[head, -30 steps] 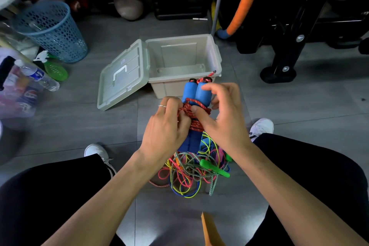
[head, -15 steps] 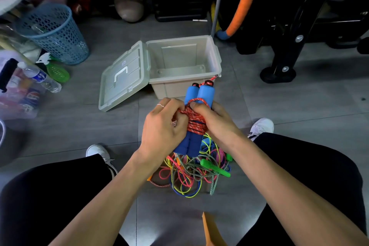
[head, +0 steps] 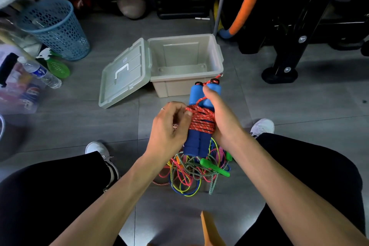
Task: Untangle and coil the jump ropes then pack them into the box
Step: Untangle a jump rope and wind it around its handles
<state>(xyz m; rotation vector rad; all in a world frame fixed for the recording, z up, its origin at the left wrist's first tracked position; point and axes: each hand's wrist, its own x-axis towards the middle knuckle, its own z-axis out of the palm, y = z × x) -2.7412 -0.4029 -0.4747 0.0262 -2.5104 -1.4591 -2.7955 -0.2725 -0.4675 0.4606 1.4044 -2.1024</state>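
A jump rope with two blue foam handles (head: 196, 142) is held upright in front of me, its red cord (head: 202, 121) wound around the handles' middle. My left hand (head: 169, 128) grips the left side of the bundle, fingertips on the red coils. My right hand (head: 221, 118) wraps the right side, thumb pressing the cord against a handle. Below, a tangle of coloured ropes (head: 191, 173) with a green handle (head: 214, 167) lies on the floor. The beige box (head: 216, 54) stands open behind, its lid (head: 123, 74) flipped to the left.
A blue mesh basket (head: 56, 28), a water bottle (head: 41, 73) and a green object sit at the left. Black exercise equipment (head: 289, 46) and an orange foam tube (head: 244, 6) stand at the right back. My knees and white shoes flank the rope pile.
The right hand has slid from over the handles' top to their right side, thumb now on the cord. More red turns lie around the handles. The bundle sits slightly lower.
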